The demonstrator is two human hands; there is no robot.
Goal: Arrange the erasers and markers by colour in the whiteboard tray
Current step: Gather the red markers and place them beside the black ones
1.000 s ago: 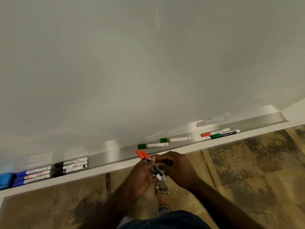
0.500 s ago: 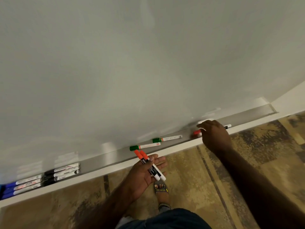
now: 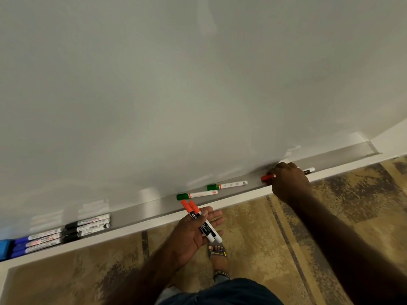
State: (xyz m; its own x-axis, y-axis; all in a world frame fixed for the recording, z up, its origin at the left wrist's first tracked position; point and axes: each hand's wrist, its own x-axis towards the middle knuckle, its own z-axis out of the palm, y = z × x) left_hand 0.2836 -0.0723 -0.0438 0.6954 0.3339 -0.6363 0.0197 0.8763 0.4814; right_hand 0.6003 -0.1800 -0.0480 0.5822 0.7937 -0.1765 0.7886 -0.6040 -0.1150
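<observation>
A grey whiteboard tray (image 3: pixel 154 208) runs along the board's bottom edge. My left hand (image 3: pixel 193 232) holds two red-capped markers (image 3: pixel 199 219) under its thumb, just below the tray's front edge. My right hand (image 3: pixel 288 182) rests in the tray further right, its fingers closed over a red-capped marker (image 3: pixel 267 177); a white marker end (image 3: pixel 309 170) sticks out past the hand. Two green-capped markers (image 3: pixel 197 194) (image 3: pixel 226 185) lie in the tray between my hands. At the tray's left end lie three black markers (image 3: pixel 88 226), three blue markers (image 3: pixel 37 241) and a blue eraser (image 3: pixel 4 249).
The whiteboard (image 3: pixel 198 84) fills the upper view. Patterned carpet (image 3: pixel 253 238) lies below the tray, with my sandalled foot (image 3: pixel 217 253) on it. The tray ends at the right (image 3: pixel 374 150) near a white wall.
My right hand left my left hand, reached right into the tray and closed over the red-capped marker. My left hand stayed low with its two red markers, fingers now spread.
</observation>
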